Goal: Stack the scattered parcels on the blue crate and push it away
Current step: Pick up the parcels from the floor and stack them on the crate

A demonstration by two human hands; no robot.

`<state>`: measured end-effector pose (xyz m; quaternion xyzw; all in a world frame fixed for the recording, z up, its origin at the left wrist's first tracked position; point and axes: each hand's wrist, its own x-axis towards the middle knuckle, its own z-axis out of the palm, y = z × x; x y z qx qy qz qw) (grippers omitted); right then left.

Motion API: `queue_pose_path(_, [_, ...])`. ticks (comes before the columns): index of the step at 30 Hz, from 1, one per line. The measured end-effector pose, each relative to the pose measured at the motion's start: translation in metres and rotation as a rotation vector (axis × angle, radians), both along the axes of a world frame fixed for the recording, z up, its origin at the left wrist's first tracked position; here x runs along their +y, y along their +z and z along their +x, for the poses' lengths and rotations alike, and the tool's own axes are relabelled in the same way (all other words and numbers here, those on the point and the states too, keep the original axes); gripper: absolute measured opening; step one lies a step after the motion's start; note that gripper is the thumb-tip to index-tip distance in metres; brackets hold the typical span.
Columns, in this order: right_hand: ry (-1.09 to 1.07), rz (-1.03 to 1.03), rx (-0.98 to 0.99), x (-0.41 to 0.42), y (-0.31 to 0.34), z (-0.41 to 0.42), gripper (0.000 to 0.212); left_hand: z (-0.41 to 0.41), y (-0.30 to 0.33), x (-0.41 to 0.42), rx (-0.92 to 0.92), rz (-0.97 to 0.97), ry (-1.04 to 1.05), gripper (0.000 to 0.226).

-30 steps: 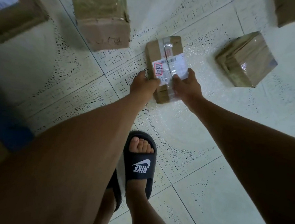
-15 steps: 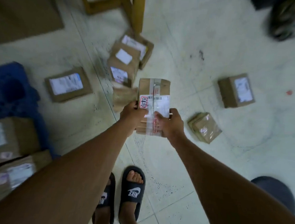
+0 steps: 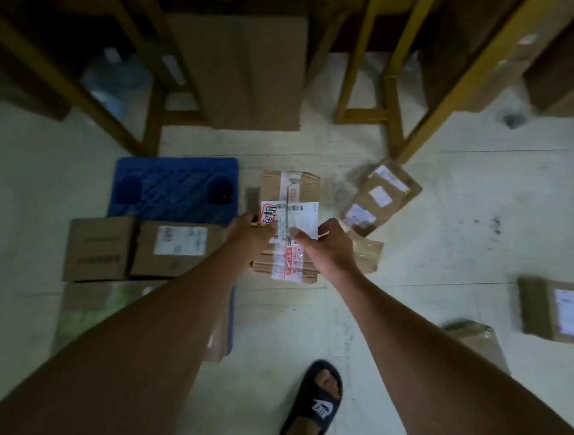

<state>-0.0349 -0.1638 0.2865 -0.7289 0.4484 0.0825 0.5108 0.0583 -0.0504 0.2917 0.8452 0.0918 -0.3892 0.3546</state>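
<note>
I hold a taped brown parcel (image 3: 289, 193) with a white label in the air, my left hand (image 3: 248, 231) on its left side and my right hand (image 3: 324, 246) on its right. The blue crate (image 3: 174, 188) lies on the floor just left of the parcel. Two cardboard parcels (image 3: 99, 249) (image 3: 176, 250) rest side by side on the crate's near part, with a wrapped one (image 3: 82, 307) in front of them. Loose parcels lie on the floor at upper right (image 3: 381, 197), far right (image 3: 556, 310) and near my right forearm (image 3: 478, 339).
A tall cardboard box (image 3: 252, 74) stands behind the crate between yellow shelf legs (image 3: 370, 52). More boxes sit under the shelving at top right. My foot in a dark slide sandal (image 3: 315, 408) stands on the pale tiled floor.
I lifted the parcel off the floor with both hands and stood up. My view swung left, so the blue crate and its parcels now lie just beside the held parcel.
</note>
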Motion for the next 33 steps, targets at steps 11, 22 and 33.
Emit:
queue_pose_path(11, [0.153, 0.193, 0.077, 0.262, -0.021, 0.044, 0.049, 0.034, -0.026, 0.271, 0.051, 0.067, 0.06, 0.031])
queue_pose_path(22, [0.207, 0.319, 0.173, 0.454, -0.065, 0.117, 0.053, 0.092, -0.049, 0.474, 0.029, 0.131, 0.039, 0.03])
queue_pose_path(33, [0.181, 0.325, 0.253, 0.499, -0.127, 0.111, 0.054, 0.083, -0.129, 0.519, 0.047, 0.171, -0.04, 0.035])
